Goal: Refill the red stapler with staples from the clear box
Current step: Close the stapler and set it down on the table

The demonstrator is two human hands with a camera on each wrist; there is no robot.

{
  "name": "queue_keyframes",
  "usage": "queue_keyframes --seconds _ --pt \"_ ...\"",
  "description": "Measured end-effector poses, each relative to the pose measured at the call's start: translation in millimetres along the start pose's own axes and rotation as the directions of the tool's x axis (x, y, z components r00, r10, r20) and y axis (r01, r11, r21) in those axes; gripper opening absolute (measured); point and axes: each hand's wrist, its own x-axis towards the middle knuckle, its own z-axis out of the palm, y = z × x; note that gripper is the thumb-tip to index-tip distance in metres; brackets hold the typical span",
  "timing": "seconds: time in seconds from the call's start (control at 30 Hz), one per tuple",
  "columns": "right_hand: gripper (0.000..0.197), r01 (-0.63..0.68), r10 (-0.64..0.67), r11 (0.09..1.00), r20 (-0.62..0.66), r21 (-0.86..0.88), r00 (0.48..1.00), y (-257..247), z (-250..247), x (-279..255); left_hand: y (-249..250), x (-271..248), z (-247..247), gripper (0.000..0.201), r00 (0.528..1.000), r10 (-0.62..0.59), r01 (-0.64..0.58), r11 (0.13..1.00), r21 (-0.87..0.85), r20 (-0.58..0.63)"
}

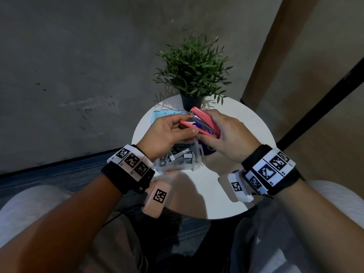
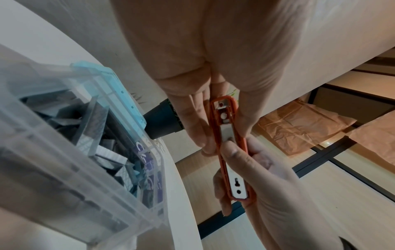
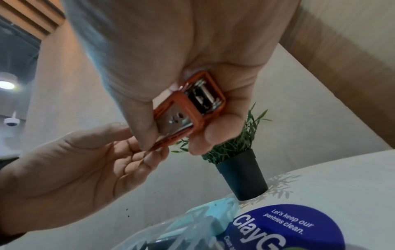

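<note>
The red stapler (image 1: 203,123) is held in the air above the clear box (image 1: 181,160), its top cover hinged up so the metal magazine shows. My right hand (image 1: 209,128) grips its rear end, thumb on one side and fingers on the other, as the right wrist view shows on the stapler (image 3: 192,108). My left hand (image 1: 185,128) pinches the front of the base; in the left wrist view its fingers (image 2: 192,121) and thumb flank the stapler (image 2: 232,152) from below. The clear box (image 2: 74,135) holds several staple strips.
The round white table (image 1: 250,133) carries a potted plant (image 1: 193,71) at the back and the box's blue lid (image 1: 163,115) behind my left hand. A blue round sticker (image 3: 288,228) lies right of the box. My lap is below the table's near edge.
</note>
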Motion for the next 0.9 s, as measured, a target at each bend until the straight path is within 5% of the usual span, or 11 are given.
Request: queue_keyframes --seconds 0.17,0.27,0.33,0.53,0.67,0.73,0.8,0.87,0.9 --pt "0.062 -0.150 0.123 0.933 0.103 0.326 0.987 0 -8 -1 1 1 0 0.025 1.000 0.014 -0.014 1.000 0.012 -0.014" --pt "0.048 -0.380 0.199 0.666 0.338 0.642 0.920 1 -15 0 1 1 -3 0.035 0.999 0.048 -0.047 0.998 0.032 -0.006" --pt "0.044 -0.466 0.146 0.564 0.473 0.682 0.869 8 -20 1 1 1 -3 0.041 0.998 0.057 -0.057 0.998 0.025 0.011" --pt "0.032 -0.362 0.135 0.747 0.405 0.558 0.904 13 -15 3 1 0 3 0.056 0.999 0.040 -0.040 0.999 0.010 0.021" --pt "0.018 -0.354 0.207 0.808 0.335 0.472 0.919 14 -17 4 0 2 -3 0.059 0.997 0.077 -0.073 0.979 0.189 -0.009" --pt "0.018 -0.377 0.289 0.835 0.263 0.401 0.920 20 -23 5 -1 3 -14 0.064 0.994 0.104 -0.098 0.849 0.520 0.019" --pt "0.023 -0.423 0.389 0.863 0.172 0.276 0.905 31 -25 9 -5 3 -24 0.090 0.994 0.026 -0.109 0.498 0.860 0.110" --pt "0.025 -0.491 0.471 0.858 0.148 0.152 0.870 45 -23 12 -11 3 -28 0.112 0.979 -0.139 -0.109 0.251 0.962 0.147" --pt "0.026 -0.523 0.507 0.846 0.148 0.102 0.849 51 -20 14 -15 3 -29 0.113 0.969 -0.200 -0.101 0.226 0.969 0.148"
